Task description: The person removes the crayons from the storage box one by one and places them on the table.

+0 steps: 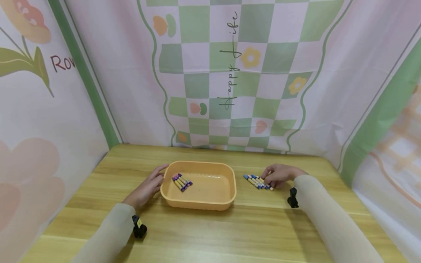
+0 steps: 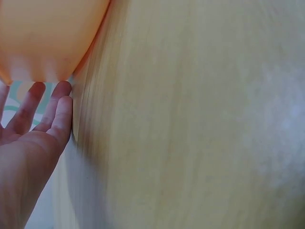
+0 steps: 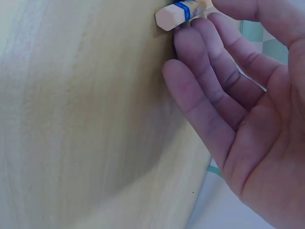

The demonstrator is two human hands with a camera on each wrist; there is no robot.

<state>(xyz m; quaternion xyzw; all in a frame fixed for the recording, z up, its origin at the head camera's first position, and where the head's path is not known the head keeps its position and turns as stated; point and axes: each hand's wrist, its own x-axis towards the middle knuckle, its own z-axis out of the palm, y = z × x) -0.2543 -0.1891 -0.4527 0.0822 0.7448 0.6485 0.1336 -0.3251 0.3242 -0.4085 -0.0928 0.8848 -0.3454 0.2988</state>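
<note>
Two hands at a shallow orange plastic tray [image 1: 200,204] on a pale wooden table [image 1: 210,233], crayons inside it and beside it.

Centre frame, the left hand [image 1: 147,188] lies with straight fingers against the tray's left rim. The right hand [image 1: 277,175] pinches one crayon from the row of blue-wrapped crayons [image 1: 256,181] right of the tray; its fingers hide the row's far end. Purple-wrapped crayons [image 1: 181,181] lie inside the tray; their colours are hard to make out.

Setting: wooden table with printed cloth surround

Light wood-grain table [image 1: 210,233]; pink backdrop cloth [image 1: 230,73] behind it with green-and-white checks, small flowers and script lettering; floral side panels, left [image 1: 36,128] and right [image 1: 391,128], edged in green.
</note>
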